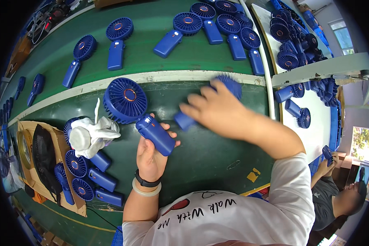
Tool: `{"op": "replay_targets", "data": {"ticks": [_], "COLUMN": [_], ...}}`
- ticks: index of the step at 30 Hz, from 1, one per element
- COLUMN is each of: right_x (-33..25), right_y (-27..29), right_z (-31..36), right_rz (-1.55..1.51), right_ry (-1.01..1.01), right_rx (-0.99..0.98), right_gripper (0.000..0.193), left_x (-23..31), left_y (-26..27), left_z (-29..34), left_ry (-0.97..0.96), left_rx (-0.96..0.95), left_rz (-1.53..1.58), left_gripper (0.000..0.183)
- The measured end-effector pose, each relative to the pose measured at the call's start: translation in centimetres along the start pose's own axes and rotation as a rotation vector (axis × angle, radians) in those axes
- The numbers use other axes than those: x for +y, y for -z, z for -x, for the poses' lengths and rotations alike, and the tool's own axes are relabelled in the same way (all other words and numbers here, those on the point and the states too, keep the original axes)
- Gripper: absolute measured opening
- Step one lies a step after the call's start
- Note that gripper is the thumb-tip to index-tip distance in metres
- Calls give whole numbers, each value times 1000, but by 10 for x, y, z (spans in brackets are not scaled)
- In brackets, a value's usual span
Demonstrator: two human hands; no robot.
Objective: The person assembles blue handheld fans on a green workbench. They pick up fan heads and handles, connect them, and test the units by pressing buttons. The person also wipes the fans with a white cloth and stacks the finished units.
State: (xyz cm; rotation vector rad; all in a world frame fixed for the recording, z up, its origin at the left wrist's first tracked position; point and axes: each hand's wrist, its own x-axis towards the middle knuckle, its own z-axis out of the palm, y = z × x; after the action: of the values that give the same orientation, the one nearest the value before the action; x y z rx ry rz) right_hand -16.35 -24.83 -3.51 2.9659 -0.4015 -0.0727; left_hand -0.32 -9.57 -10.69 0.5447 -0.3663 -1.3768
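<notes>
My left hand (148, 160) is wrapped round the handle of a blue handheld fan (156, 135), its round grille tilted up and to the left. Further right, my right hand (221, 108) grips a second blue handheld fan (233, 87) from above. That fan and my right fingers are smeared by motion, and my palm hides the middle of the fan. Left of my left hand, a crumpled white cloth (95, 133) lies beside a white lidded bottle. Several more blue fans (103, 179) rest on the dark green bench (201, 168) below it.
Beyond a pale rail (172, 77), several fans (119, 28) lie along a green conveyor belt (143, 65). An opened cardboard box (76, 205) with a black mesh pouch sits at left. A white table (311, 139) at right carries piled fans. A co-worker (336, 201) there holds a fan.
</notes>
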Motion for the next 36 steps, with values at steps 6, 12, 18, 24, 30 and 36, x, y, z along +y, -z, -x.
{"op": "replay_targets", "data": {"ticks": [6,12,18,24,30,36], "right_x": [-12,132,155,159,151,99], "right_y": [9,-58,-65,-66,-63,-43], "right_z": [38,-4,-70,-91,-70,4], "right_rz": [-598,-226,-242,-259,-703,-864], "right_ry": [103,-684,-1312,-1397,-1438,-1150], "right_rx": [-301,311,-27,-78,261,407], "right_gripper": [39,40,75,78,77,66], "left_x": [-9,-8,-7,-6,-11,-8], "left_y": [9,4,4,3,3,-7], "left_z": [4,2,4,7,9,15], "left_ry": [-50,-55,-51,-43,-84,-110], "left_rx": [31,51,23,22,-18,-23], "left_rz": [-232,-329,-320,-314,-374,-511], "left_gripper": [56,56,61,58,56,59]}}
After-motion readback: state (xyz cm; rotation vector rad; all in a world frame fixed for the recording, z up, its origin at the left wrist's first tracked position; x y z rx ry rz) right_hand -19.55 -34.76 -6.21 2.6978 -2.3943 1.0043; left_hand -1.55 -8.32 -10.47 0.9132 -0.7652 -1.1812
